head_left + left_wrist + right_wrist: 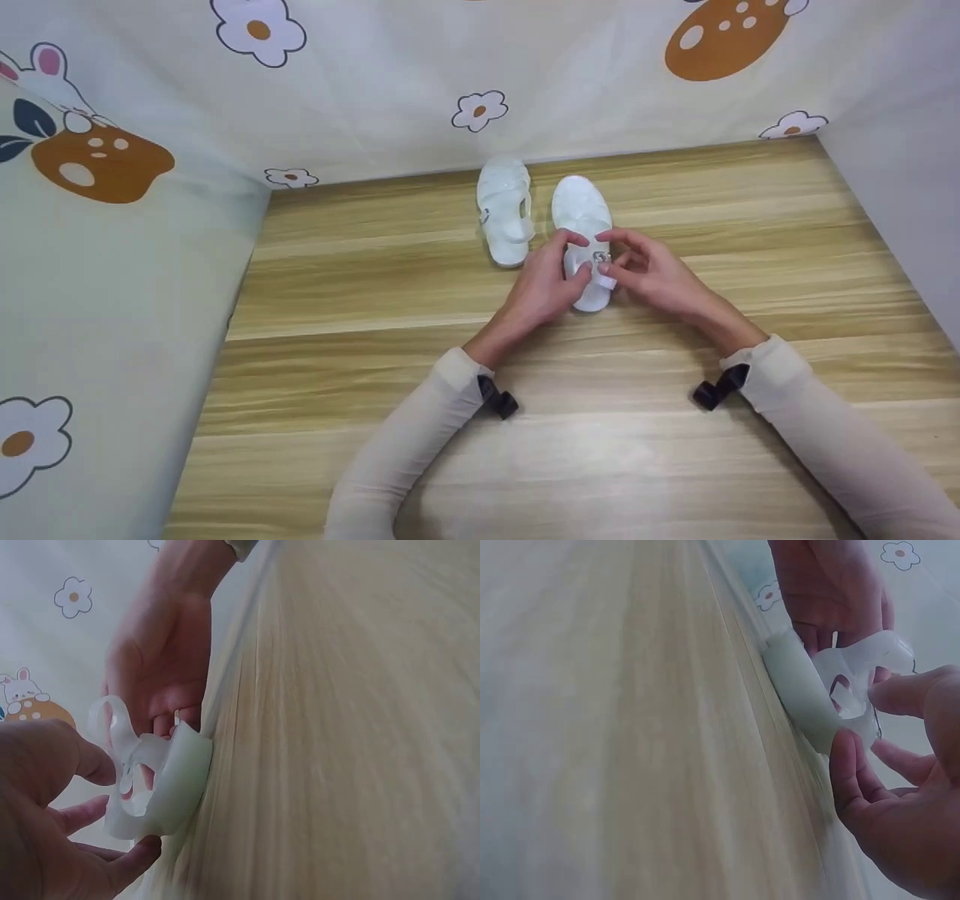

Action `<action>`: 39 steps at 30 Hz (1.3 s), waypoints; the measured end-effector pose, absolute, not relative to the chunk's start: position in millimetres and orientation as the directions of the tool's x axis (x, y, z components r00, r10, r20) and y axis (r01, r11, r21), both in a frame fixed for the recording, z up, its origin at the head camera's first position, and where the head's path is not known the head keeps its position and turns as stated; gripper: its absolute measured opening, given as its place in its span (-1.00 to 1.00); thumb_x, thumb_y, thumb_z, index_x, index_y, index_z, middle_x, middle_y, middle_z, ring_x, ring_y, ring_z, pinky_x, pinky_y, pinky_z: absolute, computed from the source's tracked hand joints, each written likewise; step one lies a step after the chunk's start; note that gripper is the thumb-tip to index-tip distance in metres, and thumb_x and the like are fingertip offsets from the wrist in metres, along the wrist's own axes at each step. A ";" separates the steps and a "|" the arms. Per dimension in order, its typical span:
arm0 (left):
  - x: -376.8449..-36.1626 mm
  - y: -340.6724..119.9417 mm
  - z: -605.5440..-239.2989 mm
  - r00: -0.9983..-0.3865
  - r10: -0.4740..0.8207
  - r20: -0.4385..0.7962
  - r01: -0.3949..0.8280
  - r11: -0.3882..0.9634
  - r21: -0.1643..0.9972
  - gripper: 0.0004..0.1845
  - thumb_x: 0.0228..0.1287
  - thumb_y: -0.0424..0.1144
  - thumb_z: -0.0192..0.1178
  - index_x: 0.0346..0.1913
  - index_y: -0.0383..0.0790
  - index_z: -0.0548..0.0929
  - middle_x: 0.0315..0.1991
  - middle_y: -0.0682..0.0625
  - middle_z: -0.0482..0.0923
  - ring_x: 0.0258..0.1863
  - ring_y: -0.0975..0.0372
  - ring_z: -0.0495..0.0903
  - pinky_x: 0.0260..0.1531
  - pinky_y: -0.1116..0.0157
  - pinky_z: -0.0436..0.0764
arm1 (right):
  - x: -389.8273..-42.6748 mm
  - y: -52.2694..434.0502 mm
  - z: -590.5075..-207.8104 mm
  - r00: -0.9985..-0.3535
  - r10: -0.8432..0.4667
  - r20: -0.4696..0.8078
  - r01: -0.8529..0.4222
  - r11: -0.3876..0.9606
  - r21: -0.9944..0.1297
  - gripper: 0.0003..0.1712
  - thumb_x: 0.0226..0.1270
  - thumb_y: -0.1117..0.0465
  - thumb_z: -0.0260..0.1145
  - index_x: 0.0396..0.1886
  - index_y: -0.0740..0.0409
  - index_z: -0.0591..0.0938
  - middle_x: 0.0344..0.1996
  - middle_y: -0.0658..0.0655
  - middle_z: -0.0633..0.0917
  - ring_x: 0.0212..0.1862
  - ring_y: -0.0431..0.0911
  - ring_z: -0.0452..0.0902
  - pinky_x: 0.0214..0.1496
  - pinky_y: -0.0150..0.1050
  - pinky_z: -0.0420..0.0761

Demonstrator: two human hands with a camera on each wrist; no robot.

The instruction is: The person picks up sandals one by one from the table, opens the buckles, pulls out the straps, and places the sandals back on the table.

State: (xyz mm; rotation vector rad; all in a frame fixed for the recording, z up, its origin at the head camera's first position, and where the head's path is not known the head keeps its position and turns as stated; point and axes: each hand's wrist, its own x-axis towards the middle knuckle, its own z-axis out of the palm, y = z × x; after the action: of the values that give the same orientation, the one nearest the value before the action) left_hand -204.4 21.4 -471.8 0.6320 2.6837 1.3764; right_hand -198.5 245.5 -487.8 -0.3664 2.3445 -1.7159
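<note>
A white sandal [579, 199] lies sole down on the wooden surface, its toe toward the patterned backdrop. My left hand [546, 277] holds its left side, thumb and fingertips at the strap and edge. From the other side my right hand [660, 277] pinches the strap, its thumb beside a small shiny buckle [601, 256]. In the left wrist view, the upright heel strap of the sandal [187, 780] loops above the sole between both hands. The right wrist view has the right thumb against the strap and other fingertips low on the sandal [799, 682].
A second white sandal [504, 180] lies just left of the held one, toe also toward the backdrop. The backdrop [375, 97], printed with flowers and fruit, rises behind and at the left. A pale wall [885, 150] bounds the wooden surface [360, 300] at right.
</note>
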 end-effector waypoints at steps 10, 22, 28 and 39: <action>-210.9 37.1 -477.2 -0.939 0.289 0.188 0.315 0.500 0.806 -0.64 0.64 -0.03 0.19 0.25 -0.19 0.61 0.17 -0.12 0.77 0.23 0.09 0.67 0.28 0.13 0.60 | -213.1 241.5 -488.1 -0.958 -0.288 -0.003 -0.079 0.274 -0.958 -0.45 0.56 0.34 0.34 0.48 0.20 0.51 0.29 0.25 0.59 -0.18 -0.21 0.68 -0.16 -0.41 0.68; -220.1 45.8 -484.8 -0.950 0.230 0.212 0.299 0.459 0.837 -0.56 0.63 0.12 0.16 0.22 -0.17 0.63 0.18 -0.13 0.74 0.30 0.05 0.65 0.35 0.10 0.56 | -231.6 234.9 -489.7 -0.973 -0.227 0.046 -0.101 0.235 -0.967 -0.44 0.47 0.46 0.29 0.44 0.21 0.57 -0.07 0.07 0.70 -0.24 -0.23 0.63 -0.20 -0.43 0.62; -228.0 50.7 -485.3 -0.952 0.206 0.226 0.298 0.468 0.832 -0.53 0.59 0.15 0.18 0.22 -0.16 0.65 0.20 -0.07 0.72 0.30 0.04 0.65 0.36 0.07 0.50 | -241.3 231.8 -491.7 -0.978 -0.208 0.017 -0.051 0.162 -0.985 -0.41 0.45 0.47 0.25 0.46 0.24 0.54 -0.03 0.05 0.70 -0.21 -0.25 0.63 -0.22 -0.39 0.67; -245.3 57.0 -486.7 -0.971 0.163 0.173 0.229 0.447 0.865 -0.53 0.57 0.20 0.17 0.21 -0.08 0.66 0.22 -0.02 0.68 0.32 0.11 0.60 0.39 0.15 0.51 | -262.5 227.5 -494.6 -0.987 -0.157 0.029 -0.049 0.122 -0.991 -0.45 0.48 0.46 0.21 0.44 0.28 0.56 0.17 0.14 0.67 -0.23 -0.27 0.58 -0.26 -0.45 0.57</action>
State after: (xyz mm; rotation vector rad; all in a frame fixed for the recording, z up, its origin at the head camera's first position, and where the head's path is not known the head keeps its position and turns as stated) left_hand -245.3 57.0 -486.7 0.3701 2.7259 1.6459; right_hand -262.5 227.5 -494.6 -0.2110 2.2899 -2.0174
